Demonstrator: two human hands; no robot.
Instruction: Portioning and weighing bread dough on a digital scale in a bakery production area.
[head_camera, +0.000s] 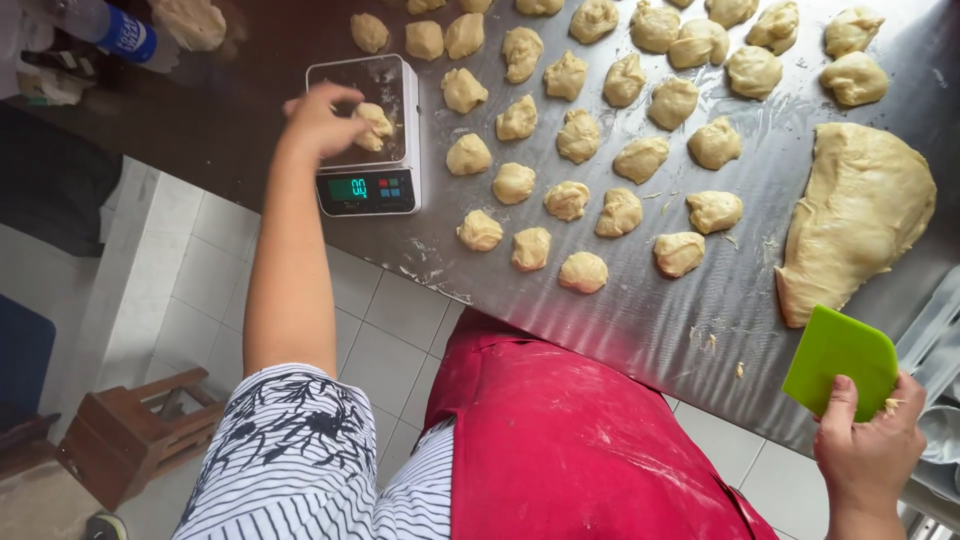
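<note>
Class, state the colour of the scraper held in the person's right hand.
Bright green: the dough scraper, held in the right hand, shows best in the head view.

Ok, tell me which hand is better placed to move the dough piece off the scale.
Left. The left hand is already over the scale, its fingers on the dough piece. The right hand is far off at the table edge, holding the green scraper.
</note>
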